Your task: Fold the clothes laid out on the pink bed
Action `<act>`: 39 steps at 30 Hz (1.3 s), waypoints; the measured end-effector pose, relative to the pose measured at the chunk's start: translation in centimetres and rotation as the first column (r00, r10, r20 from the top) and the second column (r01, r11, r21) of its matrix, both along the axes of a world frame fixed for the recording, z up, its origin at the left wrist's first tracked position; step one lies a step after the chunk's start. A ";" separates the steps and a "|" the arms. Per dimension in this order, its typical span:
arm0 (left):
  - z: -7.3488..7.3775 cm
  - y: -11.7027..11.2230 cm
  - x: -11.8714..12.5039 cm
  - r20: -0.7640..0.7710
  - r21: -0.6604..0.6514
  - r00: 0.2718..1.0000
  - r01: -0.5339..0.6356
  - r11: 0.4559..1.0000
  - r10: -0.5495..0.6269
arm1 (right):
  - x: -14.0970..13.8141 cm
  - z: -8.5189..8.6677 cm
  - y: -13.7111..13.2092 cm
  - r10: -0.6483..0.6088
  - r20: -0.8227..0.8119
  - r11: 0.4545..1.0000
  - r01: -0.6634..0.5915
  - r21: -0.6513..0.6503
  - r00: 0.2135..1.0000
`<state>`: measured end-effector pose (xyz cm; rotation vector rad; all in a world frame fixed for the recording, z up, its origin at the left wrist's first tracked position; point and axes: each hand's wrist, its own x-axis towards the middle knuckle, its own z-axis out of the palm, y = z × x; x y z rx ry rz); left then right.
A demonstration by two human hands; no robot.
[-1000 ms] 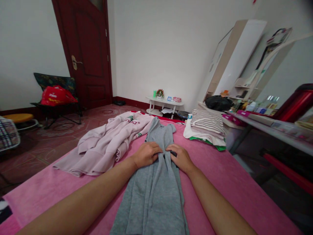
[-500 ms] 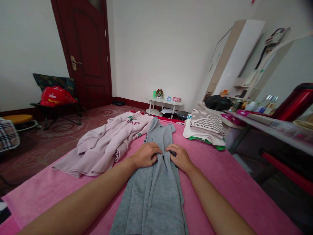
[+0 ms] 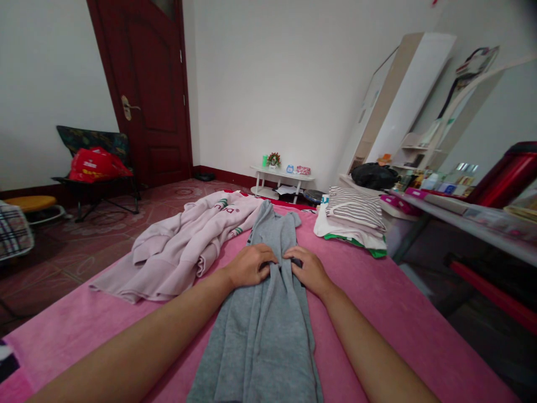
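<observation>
A long grey garment (image 3: 272, 336) lies lengthwise on the pink bedspread (image 3: 377, 313), its long sides folded inward; whether it is a top or something else I cannot tell. My left hand (image 3: 249, 266) is closed on its left side, about midway along, pinching the cloth. Opposite it, my right hand (image 3: 309, 271) grips the right side with bent fingers. A small dark patch shows under each hand. Between the hands the fabric is gathered into a narrow crease. Left of the garment, a pale pink sweatshirt (image 3: 172, 252) with lettering is spread out in loose folds.
A stack of folded clothes (image 3: 352, 221), striped on top, sits at the bed's right far corner. Along the right stands a cluttered desk (image 3: 470, 224). Beyond the bed is a low white table (image 3: 281, 173). A folding chair (image 3: 98, 162) holds a red bag.
</observation>
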<state>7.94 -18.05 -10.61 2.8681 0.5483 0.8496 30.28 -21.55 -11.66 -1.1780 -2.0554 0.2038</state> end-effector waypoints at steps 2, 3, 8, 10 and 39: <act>-0.1 0.0 0.0 0.006 -0.009 1.000 -0.004 1.000 0.004 | 0.0 0.0 0.0 -0.001 0.000 1.000 0.001 -0.002 1.000; -0.1 0.1 0.0 0.010 -0.013 1.000 -0.006 1.000 0.006 | 0.0 0.0 0.0 -0.002 -0.002 1.000 0.002 -0.003 1.000; -0.2 0.1 0.1 0.040 -0.023 0.999 0.001 1.000 0.000 | 0.1 0.0 0.1 0.000 -0.022 1.000 0.000 -0.011 1.000; -0.2 0.1 0.1 0.050 -0.026 0.999 0.004 1.000 -0.003 | 0.1 -0.1 0.2 0.001 -0.024 1.000 -0.002 -0.012 1.000; -0.8 0.9 0.1 0.122 -0.120 0.993 0.026 0.992 -0.011 | 0.3 -0.4 0.5 0.005 -0.046 1.000 -0.006 -0.017 0.999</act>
